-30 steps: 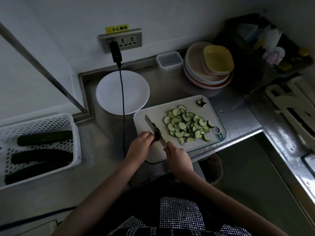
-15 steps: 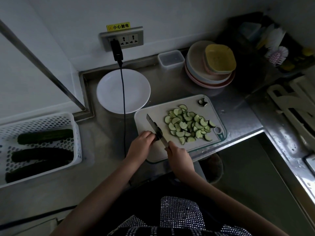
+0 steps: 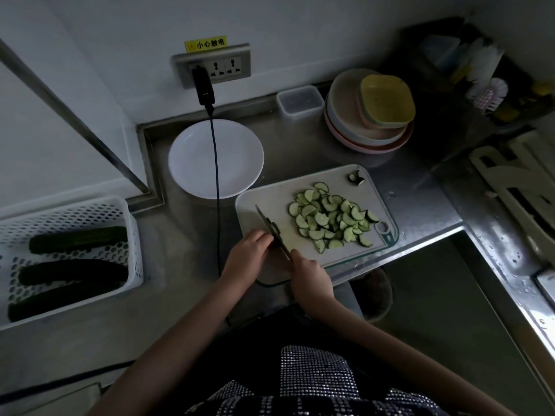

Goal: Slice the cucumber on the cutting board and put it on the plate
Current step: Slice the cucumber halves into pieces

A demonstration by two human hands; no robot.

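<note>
Head view, only one on offer. Sliced cucumber (image 3: pixel 332 219) piled on the right half of the cutting board (image 3: pixel 267 195), none on the white plate (image 3: pixel 192 175) yet, which sits just beyond the board's far-left corner. Right hand (image 3: pixel 310 276) wrapped round the handle of the knife (image 3: pixel 271 229), blade angled away across the board. Left hand (image 3: pixel 247 253) curled up against the blade's near end, maybe pinning a last dark nub of cucumber; too dim to tell, so can't call that grip.

Risks, guessing: fingertips right by the edge, easy nick in this gloom. Black cable (image 3: pixel 216 187) draped straight over the plate, likely to snag or get slices dumped on it. Board's near edge hanging off the bench (image 3: pixel 192 235), could tip under a hard press.

Writing: yellow sticker (image 3: pixel 206 44) above the wall socket (image 3: pixel 222 66) reading 小心触电. Nothing else legible.
</note>
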